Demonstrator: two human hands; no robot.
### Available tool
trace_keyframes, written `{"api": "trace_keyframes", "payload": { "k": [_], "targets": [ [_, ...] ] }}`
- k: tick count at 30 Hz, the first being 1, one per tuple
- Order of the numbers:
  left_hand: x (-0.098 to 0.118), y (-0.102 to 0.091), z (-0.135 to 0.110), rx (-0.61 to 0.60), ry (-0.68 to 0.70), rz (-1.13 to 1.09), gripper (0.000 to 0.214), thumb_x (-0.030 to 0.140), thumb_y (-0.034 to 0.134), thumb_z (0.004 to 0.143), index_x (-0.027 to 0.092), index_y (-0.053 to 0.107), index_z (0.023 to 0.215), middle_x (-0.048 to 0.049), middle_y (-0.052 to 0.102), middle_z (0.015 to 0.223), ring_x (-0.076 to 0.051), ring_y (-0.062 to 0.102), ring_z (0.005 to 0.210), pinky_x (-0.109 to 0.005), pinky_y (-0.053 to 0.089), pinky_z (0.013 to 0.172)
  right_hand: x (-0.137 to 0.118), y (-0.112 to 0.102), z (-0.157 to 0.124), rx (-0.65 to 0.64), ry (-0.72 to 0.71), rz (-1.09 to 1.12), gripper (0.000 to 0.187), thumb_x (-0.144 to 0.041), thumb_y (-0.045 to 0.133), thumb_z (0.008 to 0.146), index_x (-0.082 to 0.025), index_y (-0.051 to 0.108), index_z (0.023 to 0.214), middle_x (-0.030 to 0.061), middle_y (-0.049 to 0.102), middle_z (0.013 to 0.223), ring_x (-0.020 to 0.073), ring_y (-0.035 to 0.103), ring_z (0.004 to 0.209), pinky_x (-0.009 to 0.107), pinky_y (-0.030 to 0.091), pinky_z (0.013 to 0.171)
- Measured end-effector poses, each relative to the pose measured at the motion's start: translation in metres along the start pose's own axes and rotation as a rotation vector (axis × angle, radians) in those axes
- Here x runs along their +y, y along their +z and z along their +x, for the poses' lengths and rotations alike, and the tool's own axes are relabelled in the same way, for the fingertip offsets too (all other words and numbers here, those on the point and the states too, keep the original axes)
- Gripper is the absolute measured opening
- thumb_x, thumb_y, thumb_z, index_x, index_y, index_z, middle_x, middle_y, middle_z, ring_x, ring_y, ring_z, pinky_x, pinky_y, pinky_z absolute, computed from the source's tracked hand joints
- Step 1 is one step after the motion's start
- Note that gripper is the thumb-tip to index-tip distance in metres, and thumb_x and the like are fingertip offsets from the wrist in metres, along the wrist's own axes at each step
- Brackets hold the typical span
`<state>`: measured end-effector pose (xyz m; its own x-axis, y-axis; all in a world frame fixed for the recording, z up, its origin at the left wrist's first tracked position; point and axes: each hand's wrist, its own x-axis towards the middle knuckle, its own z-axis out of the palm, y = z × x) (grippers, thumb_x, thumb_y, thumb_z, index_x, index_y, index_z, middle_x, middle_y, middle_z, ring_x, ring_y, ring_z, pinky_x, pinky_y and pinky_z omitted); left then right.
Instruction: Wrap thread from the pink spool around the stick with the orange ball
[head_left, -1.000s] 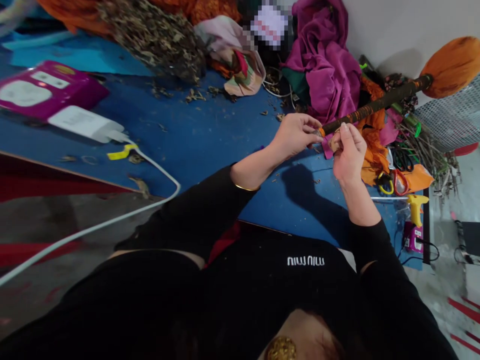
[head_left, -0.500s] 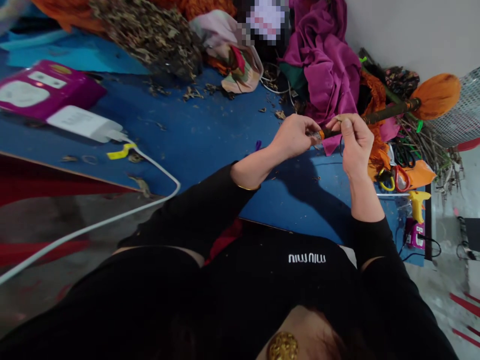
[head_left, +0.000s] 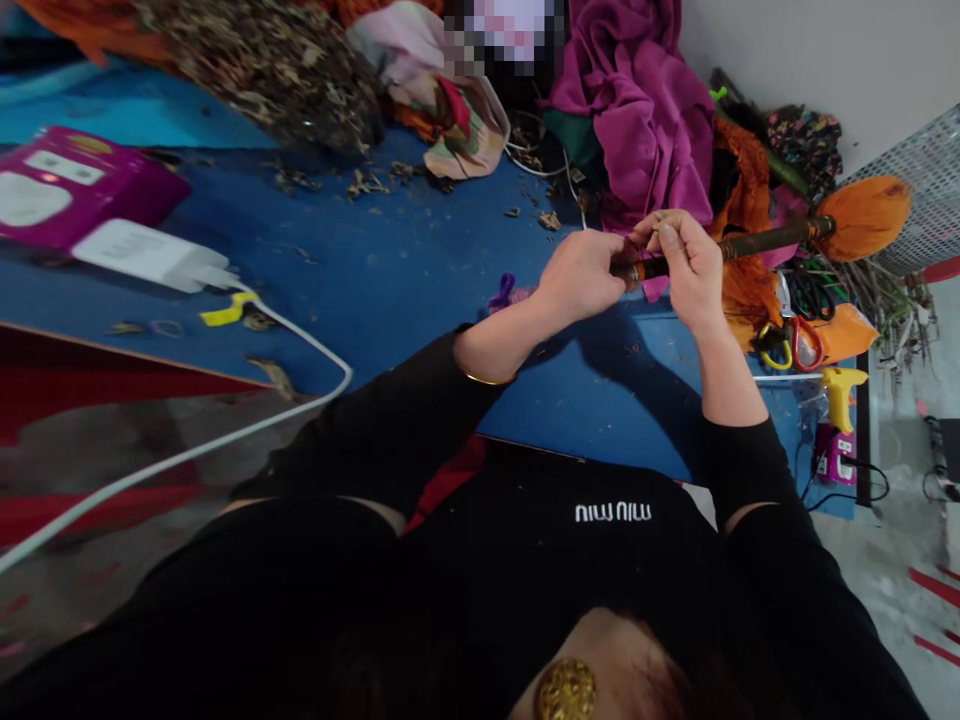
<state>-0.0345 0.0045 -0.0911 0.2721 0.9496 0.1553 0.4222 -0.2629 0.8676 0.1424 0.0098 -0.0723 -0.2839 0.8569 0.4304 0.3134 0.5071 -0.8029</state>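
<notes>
Just on the near side of the magenta cloth point(head_left: 649, 110), the left hand point(head_left: 581, 272) has its fingers closed around the dark stick point(head_left: 776, 239), while the right hand point(head_left: 694, 268) pinches its fingers together over it, on what cannot be told.

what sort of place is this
Probably a craft workbench: the blue table bears heaped magenta cloth, scissors and what looks like a yellow glue gun.
</notes>
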Motion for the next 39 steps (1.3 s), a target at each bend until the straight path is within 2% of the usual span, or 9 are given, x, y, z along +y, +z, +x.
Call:
{"api": "trace_keyframes", "payload": {
  "k": [10, 19, 22, 24, 26, 28, 31, 34, 39],
  "targets": [
    [0.024, 0.0, -0.016, 0.004, -0.015, 0.407, 0.05, 0.021, 0.062, 0.086, 0.023, 0.069, 0.135, -0.0092, 0.083, 0.105, -0.031, 0.076, 0.097, -0.041, 0.054, 0.088, 0.015, -0.007, 0.004, 0.001, 0.087, -0.096, 0.04, -0.062, 0.053, 0.105, -0.026, 0.062, 0.09, 0.0051, 0.07, 0.12, 0.0214, 0.066, 0.118, 0.046, 0.057, 0.113],
    [0.018, -0.003, -0.017, 0.042, 0.038, 0.303, 0.028, 0.022, 0.066, 0.084, 0.026, 0.083, 0.107, -0.0049, 0.083, 0.096, -0.029, 0.074, 0.098, -0.038, 0.052, 0.089, 0.006, -0.004, 0.005, 0.049, 0.08, -0.079, 0.053, -0.069, 0.053, 0.102, -0.024, 0.059, 0.076, 0.0053, 0.07, 0.116, 0.0176, 0.071, 0.11, 0.037, 0.063, 0.101],
    [0.016, -0.012, -0.013, 0.049, 0.015, 0.265, 0.032, 0.021, 0.069, 0.084, 0.024, 0.086, 0.111, -0.0085, 0.084, 0.107, -0.033, 0.074, 0.106, -0.043, 0.052, 0.095, 0.007, -0.03, 0.008, 0.086, 0.171, -0.018, 0.05, -0.069, 0.056, 0.102, -0.023, 0.062, 0.084, 0.0021, 0.071, 0.094, 0.0123, 0.071, 0.088, 0.03, 0.064, 0.083],
    [0.012, -0.021, -0.008, 0.065, -0.002, 0.208, 0.032, 0.022, 0.072, 0.082, 0.025, 0.086, 0.111, -0.0083, 0.084, 0.106, -0.033, 0.074, 0.106, -0.044, 0.053, 0.097, 0.009, -0.063, 0.009, 0.105, 0.233, 0.011, 0.044, -0.062, 0.061, 0.102, -0.022, 0.064, 0.085, -0.0013, 0.069, 0.079, 0.0061, 0.063, 0.066, 0.025, 0.059, 0.069],
    [0.006, -0.031, -0.003, 0.082, -0.013, 0.131, 0.031, 0.022, 0.075, 0.078, 0.026, 0.087, 0.106, -0.0058, 0.083, 0.098, -0.029, 0.074, 0.1, -0.041, 0.054, 0.096, 0.01, -0.103, 0.007, 0.154, 0.243, 0.062, 0.037, -0.049, 0.066, 0.101, -0.02, 0.066, 0.078, -0.0005, 0.074, 0.082, -0.0014, 0.052, 0.052, 0.024, 0.048, 0.056],
    [0.0, -0.041, 0.003, 0.091, -0.018, 0.065, 0.031, 0.021, 0.076, 0.075, 0.025, 0.086, 0.103, -0.0043, 0.082, 0.092, -0.026, 0.073, 0.093, -0.038, 0.055, 0.093, 0.011, -0.143, 0.0, 0.286, 0.249, 0.115, 0.03, -0.034, 0.068, 0.097, -0.019, 0.069, 0.071, 0.0011, 0.078, 0.086, -0.0061, 0.045, 0.046, 0.027, 0.036, 0.048],
    [-0.008, -0.054, 0.008, 0.101, -0.014, 0.012, 0.031, 0.021, 0.078, 0.072, 0.021, 0.086, 0.102, -0.0056, 0.082, 0.093, -0.026, 0.074, 0.093, -0.037, 0.056, 0.091, 0.007, -0.191, -0.016, 0.591, 0.254, 0.076, 0.034, -0.017, 0.065, 0.093, -0.021, 0.068, 0.06, -0.0005, 0.067, 0.06, -0.0043, 0.031, 0.036, 0.031, 0.024, 0.042],
    [-0.011, -0.064, 0.01, 0.086, -0.027, -0.014, 0.027, 0.023, 0.081, 0.071, 0.02, 0.084, 0.097, -0.0046, 0.082, 0.092, -0.027, 0.073, 0.097, -0.035, 0.057, 0.093, -0.001, -0.215, -0.031, 0.822, 0.257, -0.035, 0.042, -0.013, 0.061, 0.096, -0.023, 0.067, 0.055, 0.0001, 0.063, 0.055, -0.0004, 0.025, 0.034, 0.036, 0.018, 0.04],
    [-0.008, -0.074, 0.009, 0.031, -0.042, 0.0, 0.021, 0.022, 0.083, 0.068, 0.021, 0.082, 0.089, -0.0028, 0.081, 0.087, -0.027, 0.074, 0.099, -0.033, 0.057, 0.095, 0.001, -0.221, -0.036, 1.154, 0.194, -0.23, 0.043, -0.015, 0.061, 0.098, -0.025, 0.064, 0.056, 0.0015, 0.07, 0.065, 0.004, 0.028, 0.036, 0.04, 0.026, 0.045]
  ]
}}
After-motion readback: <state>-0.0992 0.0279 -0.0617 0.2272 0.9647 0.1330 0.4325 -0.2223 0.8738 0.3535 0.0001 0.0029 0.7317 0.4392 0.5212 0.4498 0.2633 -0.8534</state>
